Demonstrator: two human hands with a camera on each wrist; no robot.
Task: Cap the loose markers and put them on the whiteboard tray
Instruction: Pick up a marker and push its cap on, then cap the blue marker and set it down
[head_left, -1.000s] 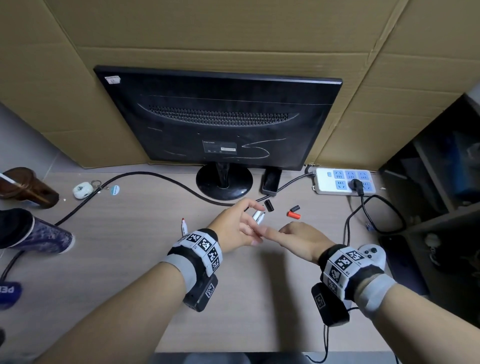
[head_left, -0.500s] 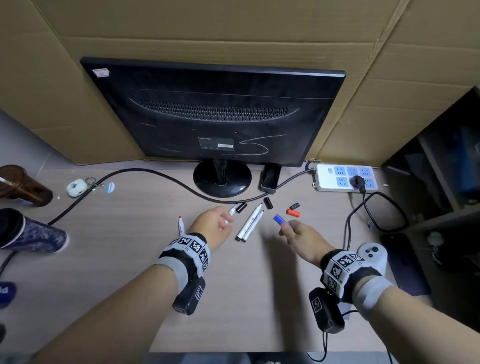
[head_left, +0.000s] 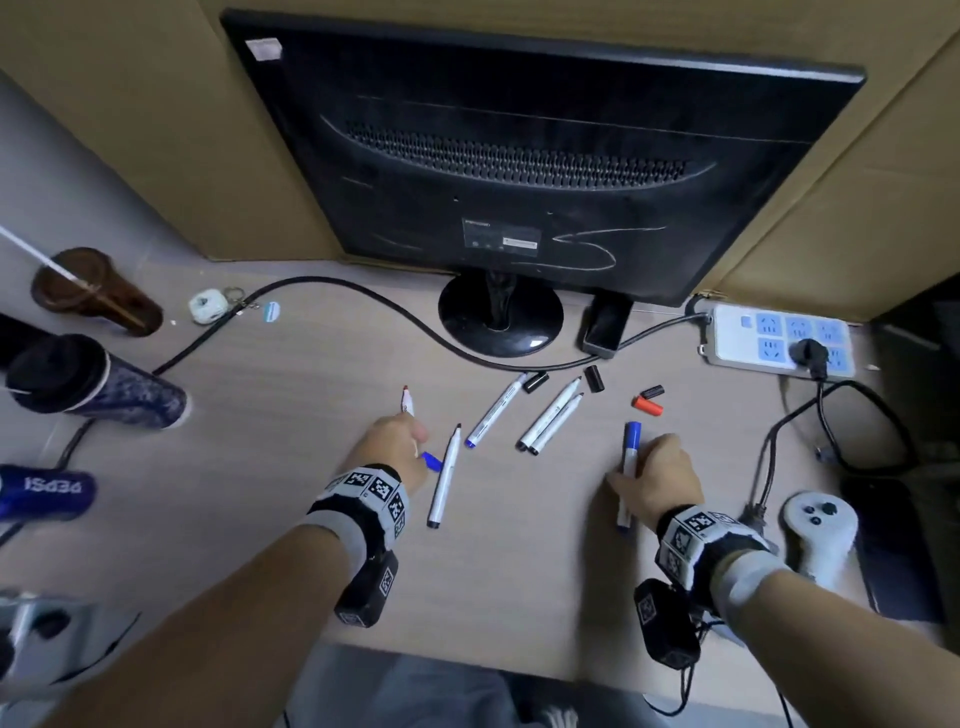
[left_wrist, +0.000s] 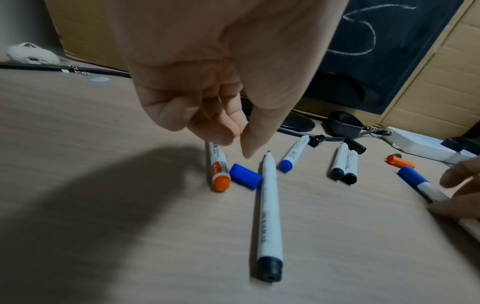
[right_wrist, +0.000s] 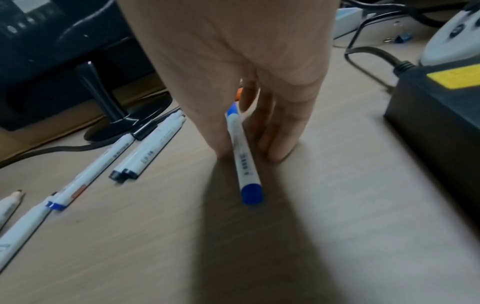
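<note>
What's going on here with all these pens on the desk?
A person is working at a desk. Their right hand grips a blue marker with its cap on. Their left hand hovers, fingers curled and empty, above a loose blue cap. Several other markers lie uncapped, with spare caps scattered nearby.

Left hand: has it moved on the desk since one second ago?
Yes. The left hand moved left: it was in front of the round black monitor base, and is now left of it, over the white orange-ended marker.
</note>
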